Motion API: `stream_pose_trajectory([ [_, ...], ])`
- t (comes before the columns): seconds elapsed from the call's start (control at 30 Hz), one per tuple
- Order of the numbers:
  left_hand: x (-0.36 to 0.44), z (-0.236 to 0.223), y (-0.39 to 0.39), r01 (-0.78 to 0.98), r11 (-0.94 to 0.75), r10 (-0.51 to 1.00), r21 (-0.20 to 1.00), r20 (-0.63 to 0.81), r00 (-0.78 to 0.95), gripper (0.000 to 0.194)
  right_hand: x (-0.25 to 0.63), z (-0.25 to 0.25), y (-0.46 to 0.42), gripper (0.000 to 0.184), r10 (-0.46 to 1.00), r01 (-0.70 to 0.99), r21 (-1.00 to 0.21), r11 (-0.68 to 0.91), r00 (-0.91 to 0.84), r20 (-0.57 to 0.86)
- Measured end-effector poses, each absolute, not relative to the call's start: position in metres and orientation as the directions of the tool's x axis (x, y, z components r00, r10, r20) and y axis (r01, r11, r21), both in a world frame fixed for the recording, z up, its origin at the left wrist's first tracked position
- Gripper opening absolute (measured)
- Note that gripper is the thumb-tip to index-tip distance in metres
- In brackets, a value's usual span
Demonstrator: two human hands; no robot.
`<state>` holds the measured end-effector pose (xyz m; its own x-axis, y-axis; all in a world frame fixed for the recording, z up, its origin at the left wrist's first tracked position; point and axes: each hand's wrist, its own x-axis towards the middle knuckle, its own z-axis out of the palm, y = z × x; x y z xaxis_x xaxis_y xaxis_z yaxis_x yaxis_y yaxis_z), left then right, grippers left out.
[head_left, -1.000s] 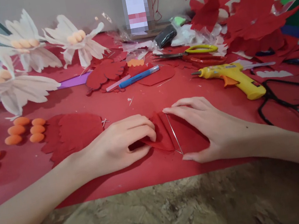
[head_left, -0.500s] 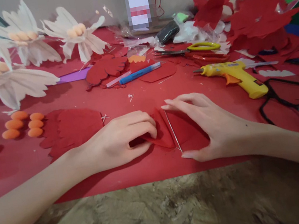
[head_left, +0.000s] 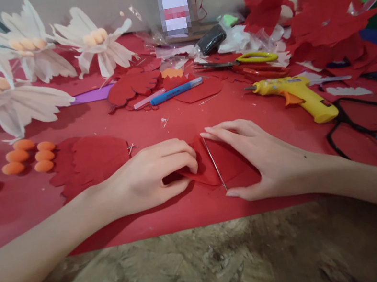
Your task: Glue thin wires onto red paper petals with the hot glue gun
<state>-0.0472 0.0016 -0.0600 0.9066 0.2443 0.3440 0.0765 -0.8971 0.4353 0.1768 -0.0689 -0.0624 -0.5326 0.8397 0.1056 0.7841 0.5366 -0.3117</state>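
Between my hands lies a red petal of thin, soft sheet, partly folded over. My left hand is closed on the folded part, its fingertips curled against the sheet. My right hand spans a thin, pale wire, with fingertips at its upper end and the thumb at its lower end. The wire runs along the fold of the petal. Left of my left hand rest stacked red petals, with short, pale wire ends sticking out from their narrow side.
Orange oval pieces lie at the left, below white fabric flowers. A blue pen and yellow-handled scissors are farther back. At the right are a yellow glue gun, black-handled scissors and large red flowers.
My right hand has shifted slightly left with the wire, bringing it closer against the petal's fold. My left hand stays in place.
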Motion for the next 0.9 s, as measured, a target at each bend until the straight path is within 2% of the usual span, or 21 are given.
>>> stream_pose_trajectory([
  [0.37, -0.0458, -0.0595, 0.0018, 0.079, -0.896, 0.248, 0.436, 0.346, 0.905, 0.013, 0.1801, -0.0582, -0.0677, 0.081, 0.841, 0.780, -0.338, 0.527, -0.537, 0.071],
  [0.57, -0.0468, -0.0601, 0.0019, 0.082, -0.898, 0.249, 0.432, 0.345, 0.905, 0.013, 0.1784, -0.0601, -0.0664, 0.089, 0.843, 0.769, -0.375, 0.518, -0.534, 0.069],
  [0.9, -0.0486, -0.0652, 0.0034, 0.090, -0.891, 0.263, 0.445, 0.346, 0.900, 0.013, 0.1770, -0.0644, -0.0651, 0.085, 0.842, 0.751, -0.412, 0.515, -0.533, 0.080],
])
